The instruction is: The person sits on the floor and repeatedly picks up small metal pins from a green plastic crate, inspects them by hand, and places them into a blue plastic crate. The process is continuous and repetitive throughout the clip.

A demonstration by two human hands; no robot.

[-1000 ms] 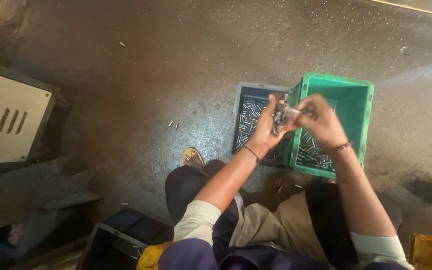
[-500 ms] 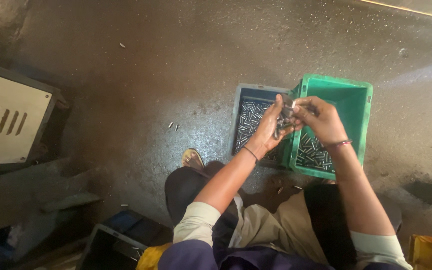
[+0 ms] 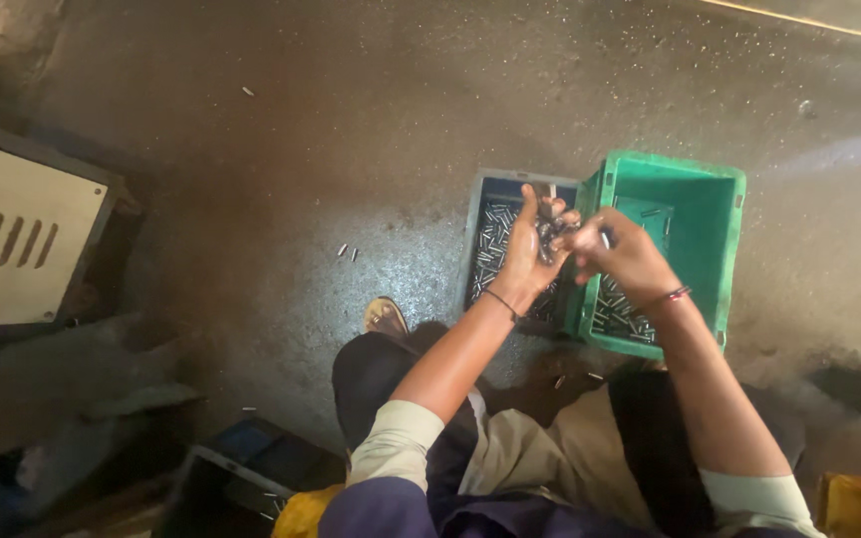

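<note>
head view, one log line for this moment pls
left hand: cupping small metal pins | right hand: picking at them | below: blue tray, green crate, both hold pins

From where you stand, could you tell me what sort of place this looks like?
Probably a small workshop or factory floor. A green plastic crate and a blue-grey tray hold small metal pins, the left hand cups a bunch of them, and the bare concrete floor is stained, with stray pins.

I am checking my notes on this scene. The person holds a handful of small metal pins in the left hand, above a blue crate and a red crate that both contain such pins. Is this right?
One detail is wrong: the second crate is green, not red. The head view shows the left hand cupping small metal pins above the blue crate, with the green crate beside it; both contain pins.
</note>
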